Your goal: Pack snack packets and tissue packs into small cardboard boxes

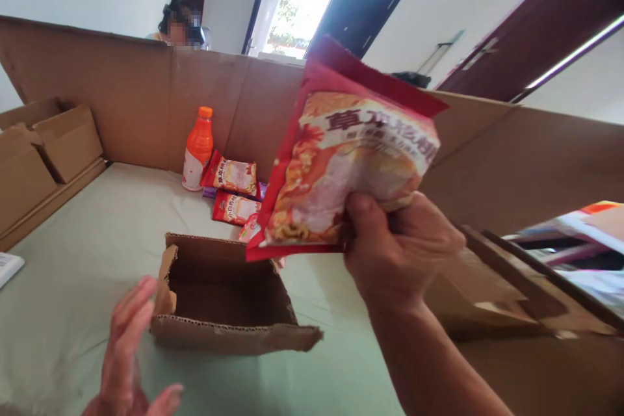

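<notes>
My right hand grips a red snack packet by its lower edge, thumb in front, and holds it up in the air. The packet's printed front faces me, slightly tilted. Below and left of it stands an open cardboard box with nothing visible inside. Beside that box's left end is my left hand, fingers stretched and thumb apart, holding nothing. Beyond the box lie more red packets, one above another, partly hidden by the held packet.
An orange drink bottle stands near the back cardboard wall. Cardboard boxes sit at the left. On the right, a larger carton has colourful packages by it. A person is behind the wall.
</notes>
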A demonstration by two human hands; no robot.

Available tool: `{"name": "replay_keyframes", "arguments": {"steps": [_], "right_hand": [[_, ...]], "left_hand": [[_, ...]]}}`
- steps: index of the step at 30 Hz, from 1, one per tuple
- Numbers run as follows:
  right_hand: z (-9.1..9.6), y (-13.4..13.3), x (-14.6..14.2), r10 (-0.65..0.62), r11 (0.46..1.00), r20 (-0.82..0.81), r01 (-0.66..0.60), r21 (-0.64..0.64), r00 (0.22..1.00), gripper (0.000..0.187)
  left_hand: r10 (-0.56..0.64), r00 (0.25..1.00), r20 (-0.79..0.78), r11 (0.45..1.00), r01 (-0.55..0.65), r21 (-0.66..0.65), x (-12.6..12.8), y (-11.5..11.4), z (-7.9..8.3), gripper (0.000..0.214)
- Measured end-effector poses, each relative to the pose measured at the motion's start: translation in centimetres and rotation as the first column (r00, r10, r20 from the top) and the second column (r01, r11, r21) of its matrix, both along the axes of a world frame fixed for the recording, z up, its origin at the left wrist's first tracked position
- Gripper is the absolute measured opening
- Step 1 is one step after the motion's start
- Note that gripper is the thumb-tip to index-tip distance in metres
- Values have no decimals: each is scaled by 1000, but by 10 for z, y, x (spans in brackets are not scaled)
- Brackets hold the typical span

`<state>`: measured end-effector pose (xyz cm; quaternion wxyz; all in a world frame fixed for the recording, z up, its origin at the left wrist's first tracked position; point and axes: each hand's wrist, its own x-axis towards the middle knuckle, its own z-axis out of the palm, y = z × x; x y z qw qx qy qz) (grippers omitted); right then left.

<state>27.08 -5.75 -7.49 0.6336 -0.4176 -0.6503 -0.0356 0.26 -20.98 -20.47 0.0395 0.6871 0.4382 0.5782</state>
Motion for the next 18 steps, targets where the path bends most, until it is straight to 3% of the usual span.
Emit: {"name": "replay_keyframes", "arguments": {"steps": [2,4,7,9,13,18], "right_hand": [[1,-16,-8,92,987,136,-109,118,986,36],[-4,-24,-16,235,945,316,-292,149,919,33],[-16,-26,-20,400,860,557,-508,48,728,21],[-18,-26,-15,440,837,673,-542,-68,595,25],[-7,-26,-7,493,859,792,-346,-377,360,34],[-8,-17,-40,647,760,760,-19,-649,-63,22]], "left_hand": [[-43,976,-212,994,64,94,8,12,34,50],[-59,922,-383,993,93,72,14,21,57,37],[-1,889,-458,999,23,44,17,26,70,20],[71,888,-454,997,-45,69,15,25,69,18],[201,880,-431,979,-161,128,14,21,61,13],[214,898,-384,976,-177,131,19,25,58,9]]}}
